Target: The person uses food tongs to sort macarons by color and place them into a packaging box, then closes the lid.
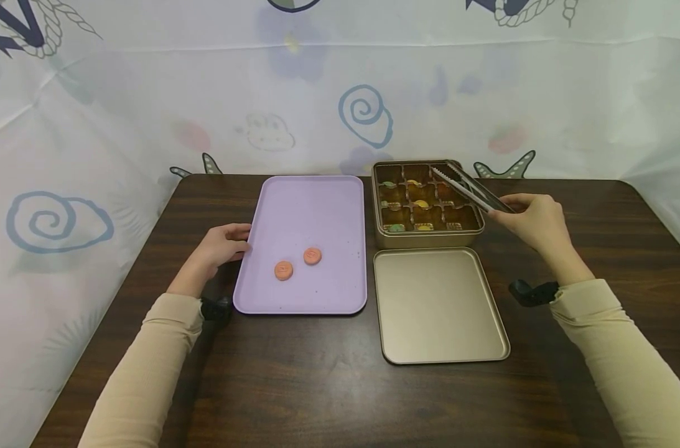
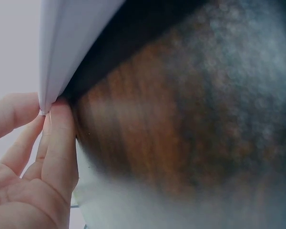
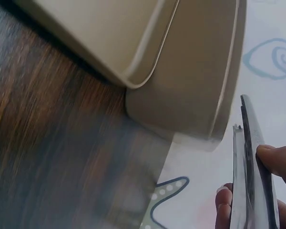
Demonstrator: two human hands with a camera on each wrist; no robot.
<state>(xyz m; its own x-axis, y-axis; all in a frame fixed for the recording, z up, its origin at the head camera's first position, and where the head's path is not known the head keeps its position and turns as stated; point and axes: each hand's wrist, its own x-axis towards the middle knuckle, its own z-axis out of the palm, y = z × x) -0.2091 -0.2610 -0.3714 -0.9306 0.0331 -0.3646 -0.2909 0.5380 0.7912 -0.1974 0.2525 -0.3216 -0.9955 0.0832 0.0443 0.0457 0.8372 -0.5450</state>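
Observation:
My left hand [image 1: 223,247] pinches the left rim of a lilac tray [image 1: 312,208]; in the left wrist view the thumb and fingers [image 2: 62,143] lie on either side of its edge. Two round orange cookies [image 1: 284,270] with a stamped surface lie on the tray among a few crumbs. My right hand [image 1: 532,221] holds metal tongs [image 1: 476,190] tilted over a gold tin [image 1: 429,241]. Their tips are over the tin's back right part, a little apart, and no piece shows between them. Inside the tin a divided insert has small green and yellow pieces in several compartments.
The tin's flat gold lid [image 1: 440,305] lies in front of the tin, close to the tray's right side. Everything stands on a dark wooden table [image 1: 317,386]. A white patterned cloth [image 1: 295,93] hangs behind the table's back edge.

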